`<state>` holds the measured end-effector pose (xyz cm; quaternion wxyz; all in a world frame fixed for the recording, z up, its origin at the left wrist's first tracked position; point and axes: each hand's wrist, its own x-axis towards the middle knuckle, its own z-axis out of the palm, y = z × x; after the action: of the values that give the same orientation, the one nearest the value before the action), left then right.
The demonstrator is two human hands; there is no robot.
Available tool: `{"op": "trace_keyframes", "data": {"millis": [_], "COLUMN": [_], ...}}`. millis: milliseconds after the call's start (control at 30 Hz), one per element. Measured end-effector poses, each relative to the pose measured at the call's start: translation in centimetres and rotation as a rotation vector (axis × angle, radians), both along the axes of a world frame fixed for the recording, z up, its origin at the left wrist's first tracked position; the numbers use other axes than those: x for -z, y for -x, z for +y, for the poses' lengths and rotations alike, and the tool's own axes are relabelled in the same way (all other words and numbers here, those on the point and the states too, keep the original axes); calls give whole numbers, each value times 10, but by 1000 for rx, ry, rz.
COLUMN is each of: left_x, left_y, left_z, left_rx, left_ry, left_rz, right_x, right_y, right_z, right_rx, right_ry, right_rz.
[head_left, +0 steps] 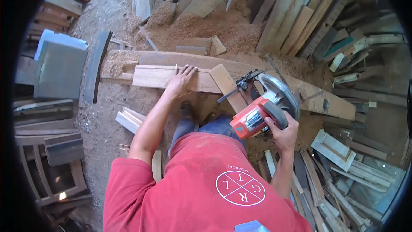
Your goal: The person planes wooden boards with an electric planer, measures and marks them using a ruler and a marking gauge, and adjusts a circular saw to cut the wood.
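Note:
A red circular saw (257,118) with a dark handle and silver blade guard is gripped in my right hand (283,133). The saw is at the right part of the long wooden beam (317,92), over a short board (228,87) that lies crosswise. My left hand (182,79) lies with fingers stretched out on a pale grooved wooden board (150,76) resting along the beam. The saw's body and guard hide part of the beam, and I cannot see whether the blade touches wood.
Sawdust (206,28) is heaped behind the beam. Planks (300,17) lean at the back right, and more scrap wood (326,184) is piled at the lower right. A grey box-like block (60,71) and a dark curved board (96,66) stand at the left.

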<state>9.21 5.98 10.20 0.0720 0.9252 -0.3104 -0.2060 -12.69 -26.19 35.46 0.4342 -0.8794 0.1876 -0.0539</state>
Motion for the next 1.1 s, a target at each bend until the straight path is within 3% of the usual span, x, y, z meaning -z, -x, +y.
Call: {"op": "trace_keyframes", "data": {"millis": [200, 267, 333, 400, 533, 667, 733, 800, 933, 1000, 1033, 1100], "left_x": [15, 11, 9, 1, 0, 19, 21, 15, 17, 19, 23, 29], "left_y": [28, 47, 79, 124, 202, 234, 235, 227, 212, 210, 210, 205], "left_z": [12, 22, 30, 22, -35, -108, -134, -155, -161, -156, -156, -154], "left_rx": [-81, -229, -461, -540, -990, -1430, -1465, -1525, -1608, -1531, -1534, -1660], "left_ry": [100, 126, 196, 167, 442, 903, 1047, 1356, 1270, 978, 978, 1348], "left_rz": [-186, -92, -138, -215, -198, 297, 517, 565, 468, 400, 406, 445], "right_x": [1, 9, 13, 17, 49, 67, 79, 83, 93, 99, 104, 106], "right_y": [-40, -59, -82, -99, -126, -145, -147, -152, -153, -158, -156, -157], "right_z": [-37, -49, -56, -60, -73, -68, -68, -64, -62, -60, -57, -48], "right_rx": [-277, -387, -543, -654, -910, -974, -941, -962, -965, -994, -1000, -1004], "right_ry": [-10, -27, -34, -29, 77, 54, 5, 6, 1, -13, 0, -17], "right_rz": [129, 150, 198, 216, 245, 285, 253, 266, 288, 300, 306, 321]}}
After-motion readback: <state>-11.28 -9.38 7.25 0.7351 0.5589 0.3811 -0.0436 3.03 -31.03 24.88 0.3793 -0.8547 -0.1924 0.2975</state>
